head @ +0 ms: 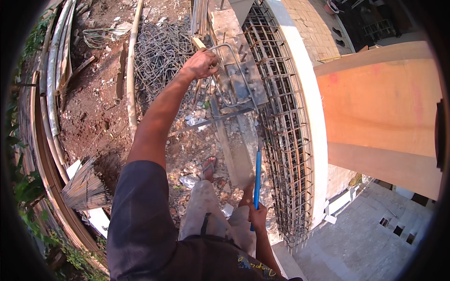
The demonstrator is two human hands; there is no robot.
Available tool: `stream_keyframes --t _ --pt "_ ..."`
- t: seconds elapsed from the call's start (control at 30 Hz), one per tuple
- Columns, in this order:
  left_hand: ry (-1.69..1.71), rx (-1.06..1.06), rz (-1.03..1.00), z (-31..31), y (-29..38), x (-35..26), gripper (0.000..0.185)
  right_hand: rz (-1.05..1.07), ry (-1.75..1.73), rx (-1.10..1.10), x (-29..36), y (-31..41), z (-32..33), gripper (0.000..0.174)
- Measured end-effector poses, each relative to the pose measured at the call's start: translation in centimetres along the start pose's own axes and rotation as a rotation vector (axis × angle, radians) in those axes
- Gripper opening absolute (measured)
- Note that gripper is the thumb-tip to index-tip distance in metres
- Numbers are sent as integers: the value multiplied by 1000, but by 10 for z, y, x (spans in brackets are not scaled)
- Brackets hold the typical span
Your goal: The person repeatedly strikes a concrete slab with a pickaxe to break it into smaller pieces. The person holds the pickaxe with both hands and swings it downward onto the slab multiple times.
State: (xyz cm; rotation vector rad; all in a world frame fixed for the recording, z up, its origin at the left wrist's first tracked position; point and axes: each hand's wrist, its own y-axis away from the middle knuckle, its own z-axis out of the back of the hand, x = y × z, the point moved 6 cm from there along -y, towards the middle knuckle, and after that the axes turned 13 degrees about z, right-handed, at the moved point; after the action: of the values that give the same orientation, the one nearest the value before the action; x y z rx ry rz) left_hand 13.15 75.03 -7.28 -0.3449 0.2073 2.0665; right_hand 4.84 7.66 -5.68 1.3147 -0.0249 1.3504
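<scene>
My left hand (204, 64) grips one side of a bent steel rebar stirrup (242, 75), a roughly rectangular loop, above a wooden bench (228, 31) with metal pins standing in it. My right hand (258, 214) is closed around the blue handle of a long steel bar tool (258, 175), whose far end reaches up towards the bench's near edge; how it meets the stirrup is not plain. Straight steel rods (199, 17) lie along the far end of the bench. Left of the bench is a large heap of bent stirrups (158, 52).
Long rebar cages (284, 116) lie along the right beside a white wall edge (313, 105). A bamboo pole (131, 70) runs along the left. Rubble and a flat metal strip (211, 121) lie near my feet. An orange board (379, 105) stands at the right.
</scene>
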Motion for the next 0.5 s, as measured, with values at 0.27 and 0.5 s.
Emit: stream_keyframes --t 0.27,0.5 --pt "1585 -137 1138 -64 15 43 61 43 99 65 18 -10 -7 36" --pt "1638 -329 1073 -58 -34 23 39 118 209 87 39 -20 -5 39"
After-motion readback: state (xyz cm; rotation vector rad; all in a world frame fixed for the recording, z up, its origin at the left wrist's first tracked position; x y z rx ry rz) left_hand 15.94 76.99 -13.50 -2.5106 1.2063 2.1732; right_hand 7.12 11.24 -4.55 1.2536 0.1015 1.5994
